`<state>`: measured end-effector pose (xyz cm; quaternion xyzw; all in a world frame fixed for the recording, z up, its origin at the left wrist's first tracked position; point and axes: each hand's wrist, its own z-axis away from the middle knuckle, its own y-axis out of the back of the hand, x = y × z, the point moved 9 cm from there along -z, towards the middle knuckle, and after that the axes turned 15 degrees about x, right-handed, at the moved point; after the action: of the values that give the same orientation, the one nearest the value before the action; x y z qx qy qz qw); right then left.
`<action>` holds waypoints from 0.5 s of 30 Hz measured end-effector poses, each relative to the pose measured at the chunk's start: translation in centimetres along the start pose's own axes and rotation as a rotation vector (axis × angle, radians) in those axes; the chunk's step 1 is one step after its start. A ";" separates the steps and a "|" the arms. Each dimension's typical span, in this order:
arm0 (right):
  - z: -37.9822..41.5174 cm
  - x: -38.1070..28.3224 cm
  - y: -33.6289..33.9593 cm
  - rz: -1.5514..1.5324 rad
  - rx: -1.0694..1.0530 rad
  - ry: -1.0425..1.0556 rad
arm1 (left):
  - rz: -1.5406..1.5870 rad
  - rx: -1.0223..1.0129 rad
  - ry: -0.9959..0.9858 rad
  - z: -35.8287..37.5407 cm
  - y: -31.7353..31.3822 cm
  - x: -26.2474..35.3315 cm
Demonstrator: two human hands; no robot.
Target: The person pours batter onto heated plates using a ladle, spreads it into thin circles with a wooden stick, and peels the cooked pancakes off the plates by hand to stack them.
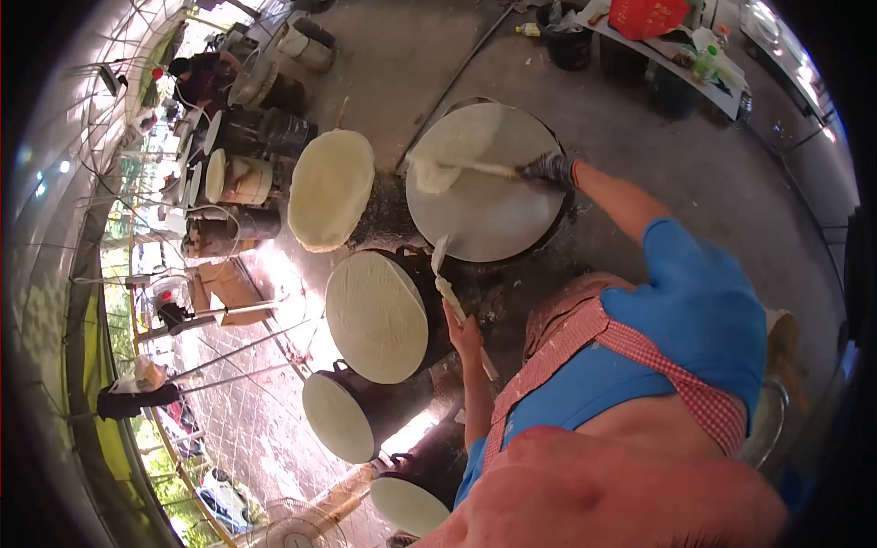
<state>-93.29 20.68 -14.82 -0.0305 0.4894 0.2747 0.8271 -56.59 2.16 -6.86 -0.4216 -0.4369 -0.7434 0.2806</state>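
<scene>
My right hand, in a dark striped glove, is closed round the handle of a wooden batter spreader. The spreader's far end lies in pale wet batter, spread over part of a large round griddle. Lower in the view, my bare left hand grips a long wooden spatula coated with pale batter, its tip beside the griddle's near rim. Left of the griddle is a round flatbread. Another pale round sheet covers the griddle closest to my left hand.
More griddles with pale rounds continue down the row. Several bucket-like stoves line the left side, near a cardboard box. At top right stands a table with a red bag, beside a black bin.
</scene>
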 end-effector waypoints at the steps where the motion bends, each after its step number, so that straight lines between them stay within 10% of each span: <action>1: 0.6 -0.8 -1.8 0.091 -0.145 0.224 | 0.079 -0.007 0.034 0.4 -0.2 0.0; 3: 2.6 -3.3 -0.3 0.426 -0.111 0.439 | 0.166 0.008 0.078 1.9 0.0 -0.2; 7: -3.8 -2.8 1.4 -0.106 -0.325 0.071 | 0.144 0.124 0.154 5.2 2.6 -2.4; 11: -2.8 -4.9 1.7 0.329 -0.126 -0.090 | 0.318 0.114 0.385 7.7 2.0 -6.2; 13: -1.0 -4.8 -0.6 0.647 -0.443 0.529 | 0.328 0.148 0.478 8.7 1.8 -8.0; 15: 0.0 -3.6 1.6 0.658 -0.516 0.653 | 0.318 0.151 0.448 9.9 1.9 -7.8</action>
<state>-95.39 20.46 -11.49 -0.1621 0.6217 0.6074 0.4672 -47.50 10.40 -10.26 -0.2882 -0.3465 -0.7301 0.5136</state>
